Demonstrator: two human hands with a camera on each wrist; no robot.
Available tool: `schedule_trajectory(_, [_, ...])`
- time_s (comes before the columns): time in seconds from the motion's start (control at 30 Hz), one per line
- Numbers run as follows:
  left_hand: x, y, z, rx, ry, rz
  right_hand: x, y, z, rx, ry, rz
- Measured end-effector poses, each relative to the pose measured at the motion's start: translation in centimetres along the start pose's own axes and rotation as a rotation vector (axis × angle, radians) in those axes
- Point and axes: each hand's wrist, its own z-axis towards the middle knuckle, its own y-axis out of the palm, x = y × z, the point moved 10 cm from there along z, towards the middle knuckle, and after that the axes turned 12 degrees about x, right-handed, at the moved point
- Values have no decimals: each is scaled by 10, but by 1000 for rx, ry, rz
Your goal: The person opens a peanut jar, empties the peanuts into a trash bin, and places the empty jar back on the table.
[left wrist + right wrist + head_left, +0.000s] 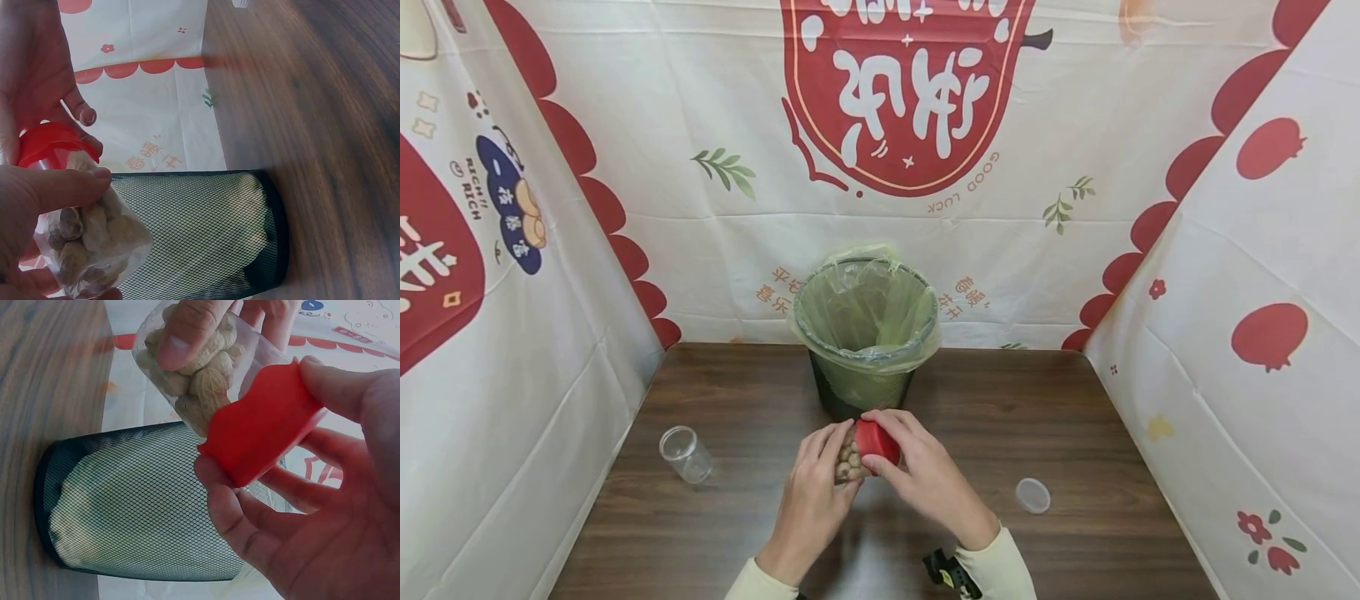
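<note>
A clear jar of peanuts (848,460) (94,244) (194,381) is held above the table's middle, in front of the bin. My left hand (820,479) grips its body, thumb (50,187) across the side. My right hand (917,471) curls round the jar's red lid (877,442) (50,142) (262,428), fingers and thumb pinching its rim. The lid sits at the jar's mouth; whether it is screwed on or loose cannot be told.
A black mesh waste bin (865,333) (206,231) (137,512) lined with a green bag stands just behind the hands. An empty clear jar (686,454) lies at the left, a clear lid (1033,495) at the right. Printed cloth walls enclose the brown table (1075,433).
</note>
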Motion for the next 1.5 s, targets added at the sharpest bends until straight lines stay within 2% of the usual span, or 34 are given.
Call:
schedule_trajectory(0.2, [-3, 2, -1, -27, -26, -2, -3, 1, -1, -22, -46, 8])
schedule_trajectory(0.47, [-1, -2, 1, 26, 21, -15, -3, -2, 0, -11, -65, 6])
schedule_trajectory(0.67, [3, -8, 5, 76, 51, -13, 3, -5, 2, 9, 3, 17])
schedule_trajectory(0.97, [11, -19, 8, 188, 135, 13, 8, -6, 4, 7, 99, 75])
schedule_trajectory(1.13, [12, -20, 8, 204, 150, 15, 9, -6, 4, 5, 131, 86])
schedule_trajectory(1.27, [10, -18, 8, 188, 136, 16, 7, -8, 4, 17, 100, 85])
schedule_trajectory(1.5, [6, -13, 8, 141, 90, -6, -5, -12, 3, 39, -55, 70])
